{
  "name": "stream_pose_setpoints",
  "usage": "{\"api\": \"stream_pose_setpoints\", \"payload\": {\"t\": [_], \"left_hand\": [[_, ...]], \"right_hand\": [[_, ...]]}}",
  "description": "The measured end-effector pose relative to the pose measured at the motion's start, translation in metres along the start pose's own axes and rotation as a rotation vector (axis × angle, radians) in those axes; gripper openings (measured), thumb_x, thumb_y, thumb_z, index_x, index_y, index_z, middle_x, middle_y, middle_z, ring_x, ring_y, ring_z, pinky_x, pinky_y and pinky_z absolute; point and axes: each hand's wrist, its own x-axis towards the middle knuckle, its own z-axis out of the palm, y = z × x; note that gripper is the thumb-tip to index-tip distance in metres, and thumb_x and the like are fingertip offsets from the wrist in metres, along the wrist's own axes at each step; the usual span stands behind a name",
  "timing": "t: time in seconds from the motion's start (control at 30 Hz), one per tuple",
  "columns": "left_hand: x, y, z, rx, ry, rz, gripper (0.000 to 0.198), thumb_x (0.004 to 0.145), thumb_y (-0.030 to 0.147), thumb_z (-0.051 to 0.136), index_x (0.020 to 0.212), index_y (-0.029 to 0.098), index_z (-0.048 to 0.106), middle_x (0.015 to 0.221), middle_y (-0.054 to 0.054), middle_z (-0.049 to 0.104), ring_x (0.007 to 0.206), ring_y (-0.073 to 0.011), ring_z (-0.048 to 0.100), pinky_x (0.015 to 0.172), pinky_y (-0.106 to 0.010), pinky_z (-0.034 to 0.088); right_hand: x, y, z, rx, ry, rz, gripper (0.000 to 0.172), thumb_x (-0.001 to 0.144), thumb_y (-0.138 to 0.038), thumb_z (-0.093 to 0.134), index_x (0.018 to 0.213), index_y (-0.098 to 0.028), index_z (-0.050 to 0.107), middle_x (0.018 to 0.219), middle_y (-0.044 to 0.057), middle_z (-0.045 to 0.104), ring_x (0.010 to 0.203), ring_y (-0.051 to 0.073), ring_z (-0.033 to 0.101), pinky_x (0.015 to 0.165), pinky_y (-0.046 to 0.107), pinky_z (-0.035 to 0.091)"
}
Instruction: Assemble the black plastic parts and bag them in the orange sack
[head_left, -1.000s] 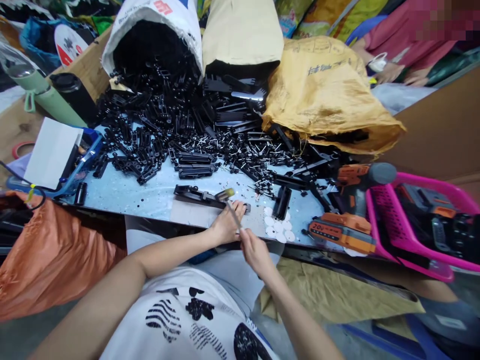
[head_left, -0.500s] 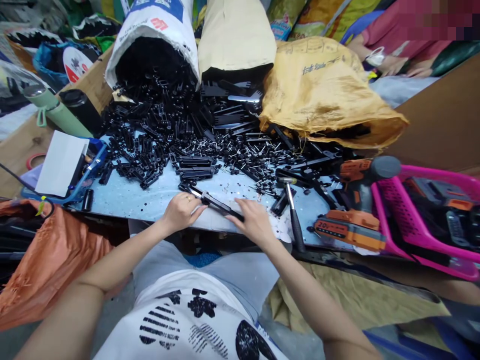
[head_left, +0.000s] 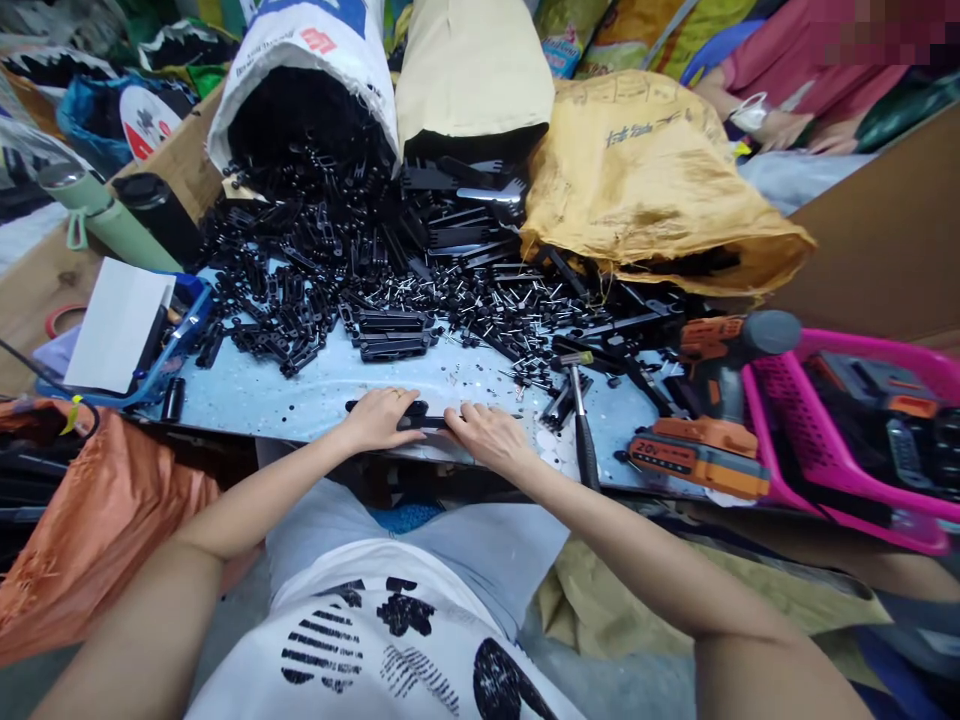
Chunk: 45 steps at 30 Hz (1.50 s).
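At the worktop's (head_left: pixel 247 385) left edge a blue tray (head_left: pixel 184 315) holds a white card (head_left: pixel 112 325), with an orange bag (head_left: pixel 97 510) hanging below the near-left corner. At the middle of the near edge, a seated person grips a long black strip (head_left: pixel 422 422) that runs parallel to that edge. The left hand (head_left: pixel 379 420) is closed over the strip's left part, fingers curled across the top. The right hand (head_left: pixel 487 438) clamps the right end, fingers spread along it. From this angle it is hard to say whether the strip lies flat on the worktop or is raised a little.

The step looks like seating or aligning the strip. It would go best with even pressure from both hands, the piece kept square to the near edge, and fingertips clear of any joint. A heap of black parts (head_left: pixel 337 240) spills from sacks along the far edge, well apart from the hands. Just right of the right hand lies a hammer (head_left: pixel 583 430), near an orange cordless drill (head_left: pixel 697 445). A pink basket (head_left: pixel 757 425) sits off the right edge.
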Motion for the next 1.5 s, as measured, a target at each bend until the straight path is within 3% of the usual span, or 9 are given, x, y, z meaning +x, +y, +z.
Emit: {"api": "stream_pose_setpoints", "payload": {"t": [0.23, 0.4, 0.73, 1.0, 1.1, 1.17, 1.27, 1.37, 1.5], "left_hand": [[0.008, -0.001, 0.015, 0.016, 0.128, -0.005, 0.058, 0.074, 0.068, 0.050, 0.099, 0.016, 0.057, 0.086, -0.008, 0.065, 0.077, -0.0232, 0.064, 0.063, -0.030, 0.044], [0.006, -0.001, 0.016, 0.023, 0.151, -0.049, 0.050, 0.080, 0.058, 0.051, 0.105, 0.015, 0.054, 0.092, -0.009, 0.065, 0.080, -0.0230, 0.064, 0.062, -0.030, 0.044], [0.010, -0.004, 0.013, -0.008, 0.162, -0.066, 0.056, 0.078, 0.067, 0.047, 0.099, 0.016, 0.056, 0.088, -0.008, 0.066, 0.076, -0.0219, 0.064, 0.061, -0.029, 0.043], [0.015, 0.004, 0.005, -0.005, -0.028, -0.074, 0.065, 0.073, 0.075, 0.045, 0.097, 0.016, 0.057, 0.085, -0.009, 0.065, 0.080, -0.0244, 0.063, 0.066, -0.032, 0.045], [0.040, 0.014, -0.001, -0.030, -0.035, 0.015, 0.066, 0.076, 0.070, 0.048, 0.112, 0.015, 0.053, 0.108, -0.012, 0.061, 0.101, -0.0269, 0.056, 0.081, -0.035, 0.044], [0.072, 0.018, 0.001, -0.024, 0.010, 0.090, 0.052, 0.084, 0.052, 0.051, 0.122, 0.016, 0.048, 0.121, -0.013, 0.054, 0.112, -0.0267, 0.050, 0.088, -0.037, 0.041], [0.132, 0.019, 0.012, 0.030, 0.010, 0.083, 0.026, 0.088, 0.018, 0.044, 0.111, 0.014, 0.055, 0.109, -0.013, 0.059, 0.104, -0.0251, 0.052, 0.083, -0.036, 0.041], [0.181, 0.019, 0.027, 0.059, -0.024, 0.026, 0.025, 0.083, 0.003, 0.040, 0.096, 0.007, 0.061, 0.101, -0.017, 0.061, 0.097, -0.0253, 0.055, 0.078, -0.035, 0.041], [0.194, 0.018, 0.024, 0.055, -0.012, -0.009, 0.026, 0.083, 0.000, 0.038, 0.091, 0.005, 0.062, 0.097, -0.018, 0.061, 0.090, -0.0240, 0.058, 0.074, -0.034, 0.043]], "right_hand": [[0.019, 0.029, -0.008, -0.022, 0.019, -0.283, 0.034, 0.099, -0.037, 0.026, 0.101, -0.017, 0.054, 0.082, 0.008, 0.061, 0.068, 0.015, 0.054, 0.058, 0.029, 0.021], [0.018, 0.019, -0.009, -0.046, 0.020, -0.122, 0.032, 0.099, -0.032, 0.024, 0.108, -0.016, 0.050, 0.082, 0.009, 0.061, 0.069, 0.016, 0.054, 0.058, 0.029, 0.020], [0.029, 0.035, -0.010, -0.110, 0.066, -0.262, 0.030, 0.099, -0.032, 0.024, 0.105, -0.017, 0.050, 0.081, 0.007, 0.060, 0.067, 0.014, 0.052, 0.057, 0.029, 0.017], [0.021, 0.041, 0.014, 0.004, 0.176, -0.245, 0.040, 0.098, -0.043, 0.027, 0.093, -0.017, 0.057, 0.073, 0.005, 0.058, 0.065, 0.013, 0.049, 0.059, 0.028, 0.021], [0.004, 0.040, 0.037, 0.111, 0.209, -0.166, 0.040, 0.095, -0.046, 0.033, 0.089, -0.016, 0.059, 0.082, 0.007, 0.061, 0.075, 0.015, 0.051, 0.064, 0.027, 0.027], [-0.009, 0.036, 0.052, 0.168, 0.237, -0.112, 0.037, 0.094, -0.045, 0.037, 0.093, -0.016, 0.060, 0.092, 0.009, 0.062, 0.082, 0.017, 0.052, 0.069, 0.028, 0.031], [-0.027, 0.027, 0.064, 0.246, 0.239, -0.033, 0.035, 0.093, -0.043, 0.041, 0.099, -0.015, 0.061, 0.096, 0.010, 0.064, 0.086, 0.018, 0.053, 0.075, 0.030, 0.034], [-0.034, 0.029, 0.062, 0.293, 0.232, 0.077, 0.034, 0.093, -0.040, 0.040, 0.104, -0.016, 0.060, 0.099, 0.010, 0.064, 0.090, 0.019, 0.053, 0.077, 0.031, 0.035], [-0.027, 0.061, 0.057, 0.250, 0.303, 0.440, 0.033, 0.095, -0.032, 0.035, 0.110, -0.014, 0.057, 0.102, 0.012, 0.062, 0.095, 0.023, 0.050, 0.079, 0.032, 0.035]]}}
